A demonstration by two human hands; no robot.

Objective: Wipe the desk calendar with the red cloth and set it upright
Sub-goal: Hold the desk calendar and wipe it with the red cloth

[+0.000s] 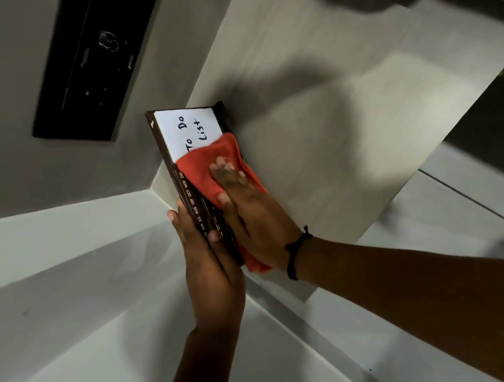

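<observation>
A dark brown desk calendar [170, 158] with month tabs along one edge and a white "To Do List" panel is tilted in the middle of the view, its far end near a beige ledge. My left hand [211, 265] grips its near end, thumb on the month strip. A red cloth [202, 166] lies on the calendar's face, covering the lower part of the white panel. My right hand [244, 212] presses flat on the cloth, fingers spread. A black band circles my right wrist.
A black wall panel with switches and a socket [93, 60] is at the upper left. The beige ledge [321, 151] runs under and to the right of the calendar. White stepped surfaces [79, 305] fill the lower left. A mirror-like pane [495, 181] is at the right.
</observation>
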